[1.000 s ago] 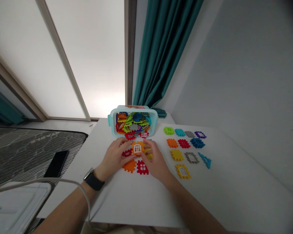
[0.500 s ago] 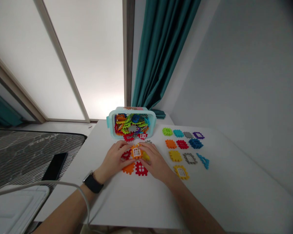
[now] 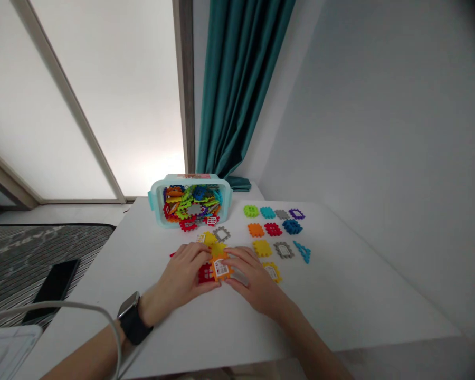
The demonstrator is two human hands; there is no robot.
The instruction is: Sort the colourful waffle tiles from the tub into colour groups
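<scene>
Both my hands meet over a small cluster of toothed plastic tiles on the white table [image 3: 360, 295]. My left hand [image 3: 182, 277], with a dark watch on its wrist, pinches an orange window tile [image 3: 220, 267] from the left. My right hand [image 3: 251, 279] pinches the same tile from the right. A red window tile [image 3: 206, 273] lies under my left fingers. A yellow tile [image 3: 211, 240] and a grey frame tile [image 3: 221, 233] lie just beyond my fingertips.
A pale blue tub [image 3: 190, 203] lies on its side, spilling several coloured tiles. Rows of single tiles [image 3: 275, 229] are laid out to the right. A black phone [image 3: 49, 287] rests on the striped bed at left. A white cable [image 3: 63, 306] crosses my left forearm.
Both hands have drawn back toward me with the orange window tile. The view has swung, so the tub and tile rows sit further left. The yellow and grey tiles now lie uncovered.
</scene>
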